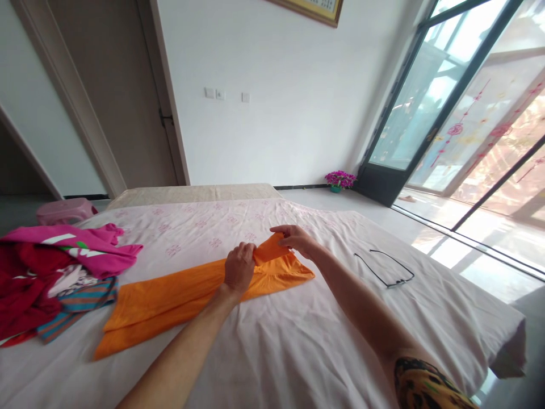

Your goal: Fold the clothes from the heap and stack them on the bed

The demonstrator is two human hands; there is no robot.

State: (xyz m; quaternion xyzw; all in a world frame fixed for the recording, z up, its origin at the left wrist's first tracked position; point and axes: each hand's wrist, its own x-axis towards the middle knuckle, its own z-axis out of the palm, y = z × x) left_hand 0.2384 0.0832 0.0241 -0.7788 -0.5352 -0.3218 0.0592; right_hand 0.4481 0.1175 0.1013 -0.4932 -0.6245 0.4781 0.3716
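Observation:
An orange garment [170,298], folded into a long strip, lies across the pale sheet [281,352]. It looks like a shirt, though its full shape is hidden by the folds. My left hand [239,266] is closed on the cloth near its right part, fingers curled over the upper edge. My right hand [298,238] pinches a raised orange flap between thumb and fingers, just right of my left hand. The flap stands a little above the rest of the garment.
At the left is a pile of clothes [29,284], pink, red and striped. Eyeglasses [394,279] lie on the sheet right of my right forearm. Beyond the sheet are a pink stool [66,211], potted purple flowers [339,179] and a glass door [404,102].

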